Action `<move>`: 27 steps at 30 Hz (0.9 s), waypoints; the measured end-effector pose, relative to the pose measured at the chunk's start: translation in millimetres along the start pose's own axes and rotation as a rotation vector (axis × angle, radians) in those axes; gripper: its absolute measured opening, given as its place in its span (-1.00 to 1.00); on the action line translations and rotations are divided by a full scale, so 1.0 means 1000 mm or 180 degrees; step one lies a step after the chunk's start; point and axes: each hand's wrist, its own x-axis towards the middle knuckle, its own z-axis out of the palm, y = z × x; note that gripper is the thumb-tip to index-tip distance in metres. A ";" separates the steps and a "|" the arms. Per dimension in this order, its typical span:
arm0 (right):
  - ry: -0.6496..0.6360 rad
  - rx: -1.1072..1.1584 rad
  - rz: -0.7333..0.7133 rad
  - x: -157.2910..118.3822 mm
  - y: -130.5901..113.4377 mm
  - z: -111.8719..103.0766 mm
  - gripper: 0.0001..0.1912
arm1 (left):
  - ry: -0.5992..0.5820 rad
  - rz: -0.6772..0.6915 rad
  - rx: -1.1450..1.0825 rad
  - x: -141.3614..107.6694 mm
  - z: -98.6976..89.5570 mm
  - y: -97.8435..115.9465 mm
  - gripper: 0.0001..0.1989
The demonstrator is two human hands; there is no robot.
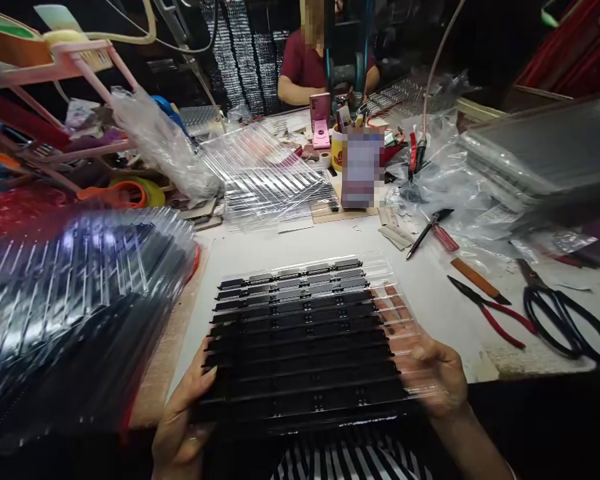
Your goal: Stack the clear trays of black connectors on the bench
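Observation:
Between both hands is a clear plastic tray (397, 283) with rows of black slotted strips (305, 333) lying in its grooves. My left hand (183, 407) grips the tray's left edge, thumb on top. My right hand (437, 377) holds the right edge, its fingers showing through the clear plastic beneath. The tray is over the front of the white work surface, slightly tilted. A stack of similar ribbed clear trays with dark contents (85, 313) stands to the left, blurred.
Ribbed clear trays (270, 173) lie at the back. To the right are red-handled pliers (495, 313), black scissors (565, 313), a screwdriver (445, 237) and a stack of clear trays (545, 147). A propped phone (363, 170) stands ahead. Another person (300, 67) sits opposite.

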 end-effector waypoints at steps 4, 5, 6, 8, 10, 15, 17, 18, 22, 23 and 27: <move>-0.0102 0.0155 0.0154 0.002 -0.002 -0.004 -0.20 | 0.0031 0.0018 0.0032 0.003 -0.001 -0.001 -0.26; -0.0154 0.0187 0.0250 0.003 -0.003 -0.005 -0.21 | 0.0067 0.0022 0.0030 0.004 0.000 -0.001 -0.29; -0.0193 0.0208 0.0350 0.004 -0.004 -0.007 -0.21 | 0.0129 0.0021 0.0035 0.006 0.001 -0.001 -0.32; -0.0172 0.0215 0.0485 0.005 -0.005 -0.010 -0.24 | 0.0320 0.0023 0.0107 0.009 0.006 -0.002 -0.36; 0.0017 0.0198 0.0417 0.006 -0.006 -0.011 -0.32 | 0.0519 -0.0022 0.0244 0.011 0.012 -0.001 -0.37; 0.0802 -0.0010 0.0187 0.003 -0.006 -0.005 -0.48 | 0.0808 -0.0027 0.0523 0.014 0.025 0.000 -0.35; 0.0936 -0.0110 0.0250 0.001 -0.006 -0.002 -0.45 | 0.0838 0.0017 0.0584 0.015 0.027 0.000 -0.37; 0.0937 -0.0168 0.0295 0.000 -0.007 -0.001 -0.45 | 0.0840 0.0038 0.0612 0.015 0.027 0.000 -0.39; 0.0808 -0.0425 0.0474 0.002 -0.009 0.001 -0.48 | 0.0846 0.0073 0.0673 0.015 0.024 0.001 -0.45; 0.0810 -0.0474 0.0472 0.003 -0.009 0.001 -0.49 | 0.0861 0.0061 0.0678 0.014 0.023 0.001 -0.47; 0.0873 -0.0625 0.0341 0.008 -0.009 -0.009 -0.50 | 0.0948 0.0044 0.0680 0.014 0.022 0.001 -0.57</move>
